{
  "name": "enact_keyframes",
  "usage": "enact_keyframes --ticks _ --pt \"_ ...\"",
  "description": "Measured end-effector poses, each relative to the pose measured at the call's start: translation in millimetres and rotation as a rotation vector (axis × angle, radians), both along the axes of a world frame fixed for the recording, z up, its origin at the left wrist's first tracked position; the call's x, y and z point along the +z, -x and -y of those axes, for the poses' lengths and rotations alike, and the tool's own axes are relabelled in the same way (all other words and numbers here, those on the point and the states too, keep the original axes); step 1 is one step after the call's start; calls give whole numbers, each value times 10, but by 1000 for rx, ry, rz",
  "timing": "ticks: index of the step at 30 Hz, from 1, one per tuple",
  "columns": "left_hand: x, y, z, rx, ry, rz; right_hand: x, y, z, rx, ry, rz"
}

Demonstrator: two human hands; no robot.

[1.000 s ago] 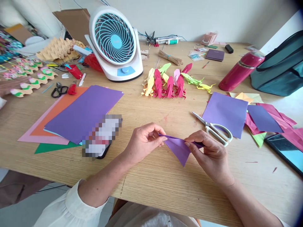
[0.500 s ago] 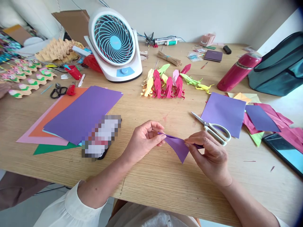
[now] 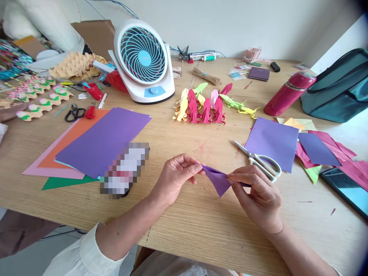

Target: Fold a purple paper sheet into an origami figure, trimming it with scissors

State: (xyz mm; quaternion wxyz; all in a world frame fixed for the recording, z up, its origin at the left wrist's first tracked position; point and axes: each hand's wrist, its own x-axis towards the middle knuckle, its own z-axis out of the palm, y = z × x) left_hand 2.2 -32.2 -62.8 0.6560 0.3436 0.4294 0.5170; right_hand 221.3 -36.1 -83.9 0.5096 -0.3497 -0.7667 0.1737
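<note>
Head view: the left hand (image 3: 178, 180) pinches one end of a folded purple paper (image 3: 219, 184) between thumb and fingers, and the right hand (image 3: 257, 197) grips it farther along the same edge, a darker end showing past its fingers. The paper hangs between the two hands, above the near part of the wooden table (image 3: 184, 226), its pointed flap facing down. Over the last second both pinches have stayed on, while the flap has drawn up a little and shows less of its face; I judge that the fold is being tightened in the air, and it does not look finished.

Just beyond the right hand lie white-handled scissors (image 3: 266, 165), against a purple square sheet (image 3: 273, 140), with crimson paper pieces (image 3: 330, 143) to its right. Left of the left hand are a pixelated phone-like object (image 3: 125, 168) and a fan of coloured sheets topped by purple (image 3: 105, 136). Farther back stand folded paper figures (image 3: 206, 110) in rows, an electric fan (image 3: 145, 57) and a crimson flask (image 3: 289, 94).
</note>
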Motion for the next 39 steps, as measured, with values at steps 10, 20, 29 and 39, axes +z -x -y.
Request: enact_keyframes --ticks 10,20,29,39 --pt "1 -1 31 12 -91 -22 -2 1 -11 -19 -21 -18" --pt "20 10 -4 8 -37 2 36 18 -26 -36 201 -59" --pt "13 55 -40 -41 -34 -27 59 21 -41 2 350 -34" --pt "-37 106 -22 -68 -408 -545 134 -19 -59 15 400 43"
